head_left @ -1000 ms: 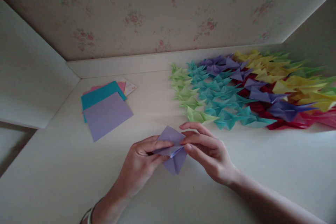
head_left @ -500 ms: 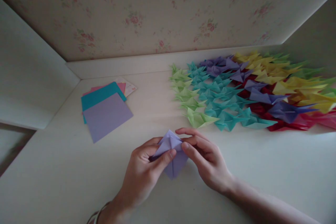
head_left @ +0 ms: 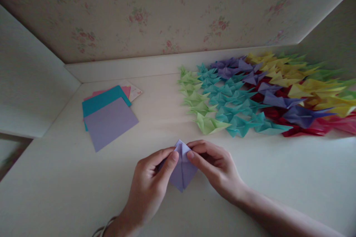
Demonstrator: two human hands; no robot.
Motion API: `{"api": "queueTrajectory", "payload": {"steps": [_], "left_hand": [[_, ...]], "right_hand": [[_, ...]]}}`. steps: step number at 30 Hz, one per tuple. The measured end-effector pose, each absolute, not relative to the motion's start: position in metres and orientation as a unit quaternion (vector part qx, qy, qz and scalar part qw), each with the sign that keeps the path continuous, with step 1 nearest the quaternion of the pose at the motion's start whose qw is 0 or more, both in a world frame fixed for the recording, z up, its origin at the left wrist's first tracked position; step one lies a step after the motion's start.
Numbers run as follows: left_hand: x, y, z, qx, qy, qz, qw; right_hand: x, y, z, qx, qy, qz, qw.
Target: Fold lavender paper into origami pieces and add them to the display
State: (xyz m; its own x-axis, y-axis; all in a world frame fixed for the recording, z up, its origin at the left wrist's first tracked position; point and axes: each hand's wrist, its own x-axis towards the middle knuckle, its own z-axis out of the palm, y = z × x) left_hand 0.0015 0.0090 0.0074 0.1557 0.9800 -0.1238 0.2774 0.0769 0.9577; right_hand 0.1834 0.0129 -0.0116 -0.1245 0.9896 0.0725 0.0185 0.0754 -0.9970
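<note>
A folded piece of purple origami paper (head_left: 182, 174) is held between both hands at the front of the white table. It has a diamond outline, with a crease or slit down its middle and a point at top and bottom. My left hand (head_left: 152, 177) pinches its upper left edge, thumb on top and fingers behind. My right hand (head_left: 217, 166) pinches the upper right edge the same way, its thumb near the top point. The fingertips under the paper are hidden.
Loose paper sheets, a purple one (head_left: 111, 124) and a teal one (head_left: 104, 102) among them, overlap at the left. Rows of folded paper cranes (head_left: 239, 100) in several colours fill the back right. A flowered wall (head_left: 155, 14) rises behind the white table (head_left: 69, 192).
My left thumb has moved up and left toward the paper's top. My right fingers have closed in on the upper right edge. The raised top flap now lies flatter and narrower.
</note>
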Motion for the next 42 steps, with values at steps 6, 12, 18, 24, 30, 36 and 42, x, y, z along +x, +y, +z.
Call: {"api": "queueTrajectory", "payload": {"steps": [6, 12, 18, 24, 30, 36, 42], "left_hand": [[0.001, 0.008, 0.000, 0.569, 0.561, 0.376, 0.469], [0.001, 0.010, 0.000, 0.571, 0.579, 0.374, 0.445], [0.001, 0.010, 0.001, 0.572, 0.588, 0.356, 0.448], [0.001, 0.013, 0.000, 0.616, 0.564, 0.388, 0.390], [0.002, 0.013, -0.005, 0.700, 0.505, 0.400, 0.308], [0.004, 0.010, -0.008, 0.735, 0.473, 0.371, 0.315], [0.000, 0.011, 0.002, 0.638, 0.503, 0.286, 0.509]], "right_hand": [[0.180, 0.010, -0.019, -0.479, -0.510, 0.531, 0.478], [0.179, 0.008, -0.016, -0.479, -0.548, 0.502, 0.467], [0.180, 0.010, -0.014, -0.483, -0.556, 0.497, 0.459], [0.180, 0.008, -0.017, -0.472, -0.547, 0.519, 0.457], [0.181, 0.009, -0.016, -0.485, -0.581, 0.467, 0.457], [0.181, 0.011, -0.017, -0.477, -0.558, 0.495, 0.465], [0.181, 0.012, -0.018, -0.492, -0.450, 0.573, 0.476]]}}
